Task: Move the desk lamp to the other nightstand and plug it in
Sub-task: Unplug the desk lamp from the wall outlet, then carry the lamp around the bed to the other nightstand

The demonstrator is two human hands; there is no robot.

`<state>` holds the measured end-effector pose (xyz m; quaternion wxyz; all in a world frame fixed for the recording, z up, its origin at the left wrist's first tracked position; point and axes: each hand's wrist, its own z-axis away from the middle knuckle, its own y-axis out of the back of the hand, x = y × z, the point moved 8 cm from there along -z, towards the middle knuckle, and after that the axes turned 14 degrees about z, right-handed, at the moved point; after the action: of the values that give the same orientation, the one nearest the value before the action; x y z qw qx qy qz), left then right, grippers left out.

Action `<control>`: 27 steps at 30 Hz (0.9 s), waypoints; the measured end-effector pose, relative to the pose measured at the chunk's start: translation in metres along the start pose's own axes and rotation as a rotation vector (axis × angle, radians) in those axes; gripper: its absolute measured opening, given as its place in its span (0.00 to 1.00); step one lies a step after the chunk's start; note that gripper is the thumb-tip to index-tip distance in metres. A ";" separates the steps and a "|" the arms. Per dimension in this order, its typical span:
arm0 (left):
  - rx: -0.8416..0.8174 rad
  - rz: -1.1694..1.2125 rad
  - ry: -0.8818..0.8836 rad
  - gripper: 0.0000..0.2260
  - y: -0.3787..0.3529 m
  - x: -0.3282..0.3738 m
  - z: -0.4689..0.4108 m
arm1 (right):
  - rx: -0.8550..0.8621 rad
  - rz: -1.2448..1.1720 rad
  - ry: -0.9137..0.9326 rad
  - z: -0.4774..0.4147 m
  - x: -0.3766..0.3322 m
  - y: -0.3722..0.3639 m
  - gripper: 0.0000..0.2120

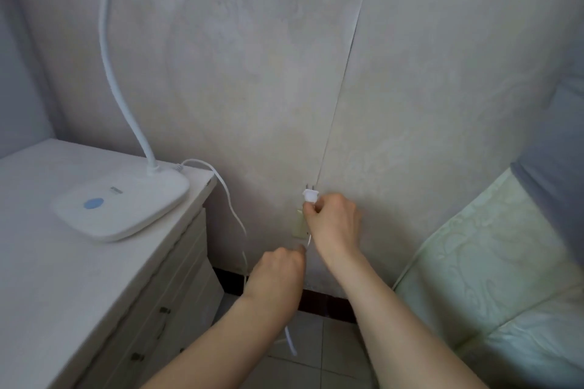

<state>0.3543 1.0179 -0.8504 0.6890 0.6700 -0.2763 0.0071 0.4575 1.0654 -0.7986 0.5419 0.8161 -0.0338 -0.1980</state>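
A white desk lamp (121,208) with a blue button stands on the white nightstand (63,278) at the left, its gooseneck rising out of view. Its white cord (235,218) runs off the back of the base and hangs down beside the nightstand. My right hand (335,224) pinches the white plug (310,195), prongs pointing up, just above a cream wall socket (298,226) that the hand partly hides. My left hand (278,275) is closed on the cord below the plug.
A bed (493,262) with a pale green patterned cover fills the right side. A dark skirting board (328,305) runs along the wall base above a tiled floor (316,354). The nightstand has drawers with small metal handles (164,311).
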 end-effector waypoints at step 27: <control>0.482 -0.114 0.041 0.12 0.306 -0.156 0.019 | 0.079 -0.147 0.458 0.027 -0.271 0.133 0.05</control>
<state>0.0986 1.0875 -0.6306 0.5139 0.8293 -0.2143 0.0478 0.2198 1.0604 -0.6101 0.4874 0.8604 0.1418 -0.0452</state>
